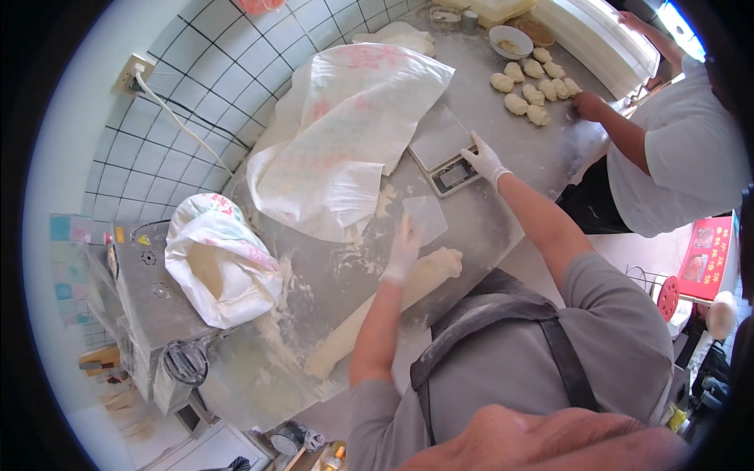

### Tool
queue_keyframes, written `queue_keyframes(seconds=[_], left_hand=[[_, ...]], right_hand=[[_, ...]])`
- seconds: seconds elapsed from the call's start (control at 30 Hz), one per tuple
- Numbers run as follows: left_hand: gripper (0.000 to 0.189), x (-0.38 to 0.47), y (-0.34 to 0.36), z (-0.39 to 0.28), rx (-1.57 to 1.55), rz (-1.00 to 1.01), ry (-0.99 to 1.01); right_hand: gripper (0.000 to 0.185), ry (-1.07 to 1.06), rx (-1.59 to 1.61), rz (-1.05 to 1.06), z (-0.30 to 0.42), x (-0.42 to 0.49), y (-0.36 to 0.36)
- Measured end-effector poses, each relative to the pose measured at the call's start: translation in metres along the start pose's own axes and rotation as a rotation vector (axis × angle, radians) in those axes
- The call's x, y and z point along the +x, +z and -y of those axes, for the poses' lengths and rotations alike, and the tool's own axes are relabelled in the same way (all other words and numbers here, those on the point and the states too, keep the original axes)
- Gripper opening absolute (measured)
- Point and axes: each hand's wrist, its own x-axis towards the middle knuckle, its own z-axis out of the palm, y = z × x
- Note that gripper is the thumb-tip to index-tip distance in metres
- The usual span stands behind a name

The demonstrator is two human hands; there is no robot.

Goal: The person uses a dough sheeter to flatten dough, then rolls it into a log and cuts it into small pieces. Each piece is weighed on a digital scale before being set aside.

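Observation:
My right hand (488, 162), in a white glove, is at the right side of a digital kitchen scale (453, 175), with fingers along its edge and the thumb by the control panel. The scale's steel platform carries nothing. My left hand (405, 250), also gloved, is blurred beside a translucent plastic dough scraper (433, 216); whether it holds the scraper is unclear. Beneath my left forearm, a long roll of dough (432, 277) lies along the near edge of the floured metal table (312, 282).
A white woven sack (347, 135) covers the back of the table. To the left stands an opened flour sack (227, 265). At the far right, a co-worker's hand (589, 107) touches one of several dough pieces (533, 94), near a white bowl (510, 42).

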Motion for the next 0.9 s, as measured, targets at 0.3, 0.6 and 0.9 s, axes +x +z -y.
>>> queue_keyframes(seconds=[0.3, 0.6, 0.9], left_hand=[[0.081, 0.051, 0.096, -0.040, 0.112, -0.076, -0.161], [0.080, -0.025, 0.050, -0.058, 0.753, 0.117, 0.014], [0.082, -0.069, 0.071, -0.033, 1.105, 0.078, 0.156]], right_hand=[[0.068, -0.088, 0.344, 0.201, -0.024, -0.059, -0.051], [0.058, -0.568, -0.222, 0.380, -0.044, -0.101, -0.101], [0.055, -0.745, -0.367, 0.343, -0.017, -0.095, -0.106]])
